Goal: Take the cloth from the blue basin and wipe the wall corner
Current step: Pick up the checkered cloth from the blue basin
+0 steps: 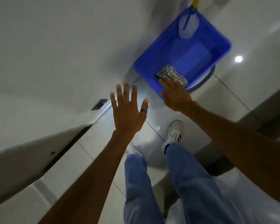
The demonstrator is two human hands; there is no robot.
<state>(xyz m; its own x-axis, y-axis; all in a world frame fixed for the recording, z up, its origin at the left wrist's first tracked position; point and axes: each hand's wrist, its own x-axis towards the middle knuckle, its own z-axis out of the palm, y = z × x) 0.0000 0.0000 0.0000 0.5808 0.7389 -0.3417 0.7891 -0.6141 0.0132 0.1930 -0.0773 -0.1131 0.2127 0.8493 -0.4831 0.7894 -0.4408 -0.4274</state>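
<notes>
A blue basin stands on the tiled floor at the upper right, next to the white wall. A folded checked cloth lies in its near corner. My right hand reaches over the basin's near rim, fingers stretched and apart, fingertips at the cloth's near edge; whether they touch it I cannot tell. My left hand is held out flat with fingers spread, holding nothing, a dark ring on the thumb. It hovers left of the basin, in front of the wall's foot.
A pale bottle with a yellow and blue handle leans in the basin's far end. A dark hoop curves under the basin. My legs in jeans and white shoes stand on glossy floor tiles. A dark gap runs along the wall's base.
</notes>
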